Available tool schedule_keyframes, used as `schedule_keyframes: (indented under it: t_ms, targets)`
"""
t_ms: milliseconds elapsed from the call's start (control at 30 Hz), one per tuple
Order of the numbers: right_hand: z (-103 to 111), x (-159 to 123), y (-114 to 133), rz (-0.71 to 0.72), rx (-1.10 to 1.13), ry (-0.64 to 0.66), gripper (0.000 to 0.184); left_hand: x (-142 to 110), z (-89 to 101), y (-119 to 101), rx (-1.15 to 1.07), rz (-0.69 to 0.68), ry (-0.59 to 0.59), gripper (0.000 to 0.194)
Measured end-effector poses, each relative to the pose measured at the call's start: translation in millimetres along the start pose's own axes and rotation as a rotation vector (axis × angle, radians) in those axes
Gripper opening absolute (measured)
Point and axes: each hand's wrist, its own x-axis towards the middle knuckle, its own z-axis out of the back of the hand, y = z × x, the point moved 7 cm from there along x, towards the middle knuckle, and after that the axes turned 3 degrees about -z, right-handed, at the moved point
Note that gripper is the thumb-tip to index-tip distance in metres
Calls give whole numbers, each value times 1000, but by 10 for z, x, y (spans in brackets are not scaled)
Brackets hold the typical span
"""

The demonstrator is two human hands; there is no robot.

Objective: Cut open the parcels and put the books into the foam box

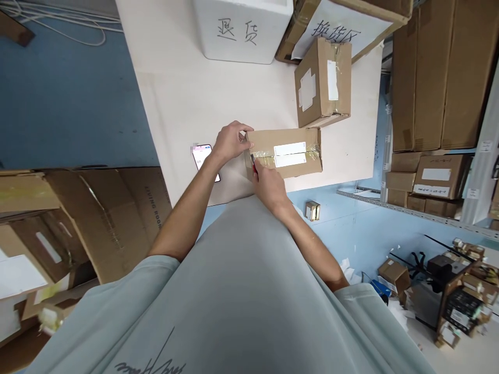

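A taped cardboard box (259,139) lies on the white table in front of me, with a white label across its seam. The label shows a dark line along its middle, and clear tape runs along the same seam. My left hand (230,141) grips the box's far left corner between thumb and fingers. In my right hand (270,186) is a small red and dark utility knife (255,167), its tip at the left end of the taped seam. Left of the box, beside my left forearm, a phone (201,154) rests with its screen lit.
A taller labelled box (325,83) stands just behind the one I hold. Behind are a white bin (245,31) with handwriting and a carton (343,28) with a handwritten sheet. Large cartons (117,218) stand at the left; shelving with boxes (434,174) is at the right.
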Motion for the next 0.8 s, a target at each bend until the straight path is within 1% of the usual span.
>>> schedule_keyframes:
  t_ms: [100,167,267,300,333,367,433,533,600,667,733,800]
  targets:
    - [-58,-121,-56,-37,-6,20,61,-37,-14,-20,7,13,-19,46]
    - [-113,-189,-90,-37,-12,49,57,-54,-18,-32,2,14,-27,46]
    - [-269,-288,-100,27,-56,210,45,-63,-11,-22,-8,22,-38,47]
    - [-301,-322,-107,46,-72,250,45,-65,-9,-12,-14,29,-39,47]
    - [-304,-349,-120,58,-82,260,47,-69,-10,-2,-20,35,-37,47]
    - [-274,-368,-141,65,-82,237,51,-77,-13,6,-26,40,-35,48]
    - [-157,-385,-206,82,-46,148,57,-108,-22,9,-37,44,-34,51]
    - [29,-349,-413,102,55,43,59,-191,-32,-26,-27,48,-56,55]
    - [141,-277,-653,86,112,-32,61,-262,-34,-69,-6,61,-77,57]
    - [234,-190,-951,53,145,-110,64,-326,-42,-128,18,67,-76,61]
    - [306,-106,-1256,29,159,-170,64,-364,-60,-197,56,65,-42,68]
    - [364,-33,-1536,21,165,-211,58,-362,-81,-261,130,63,-6,74]
